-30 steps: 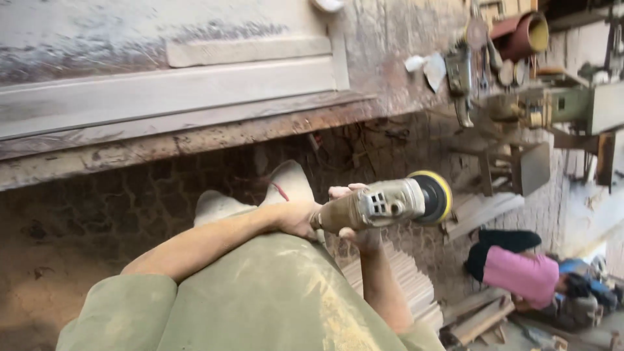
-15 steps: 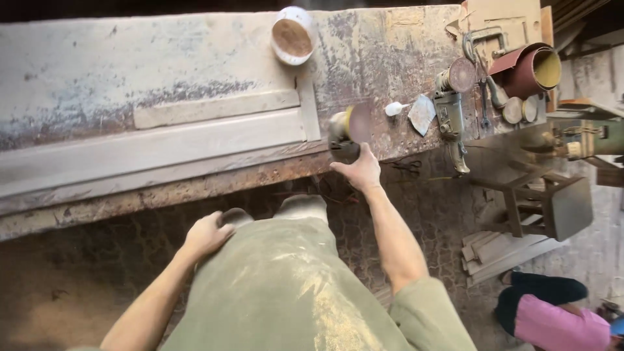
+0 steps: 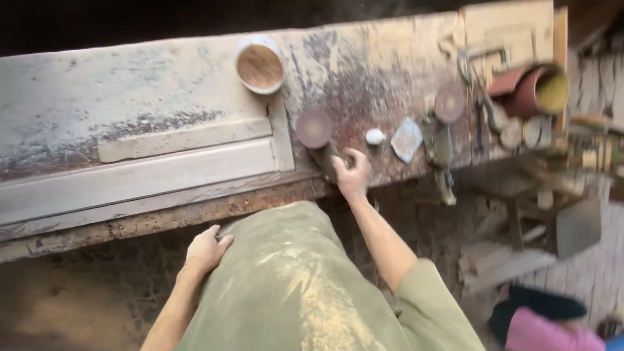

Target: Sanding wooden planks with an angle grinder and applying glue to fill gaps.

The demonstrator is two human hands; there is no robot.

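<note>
Right hand [image 3: 353,177] clamped on sander [image 3: 320,140], resting on table [image 3: 370,71]. Left hand [image 3: 207,249] flat on thigh, holding nothing

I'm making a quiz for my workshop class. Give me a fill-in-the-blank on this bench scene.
1. The right hand grips a ____ lying on the workbench.
2. The left hand rests on the person's own ____.
3. The round white bowl sits on the long wooden ____.

Missing words: sander; leg; panel
</note>
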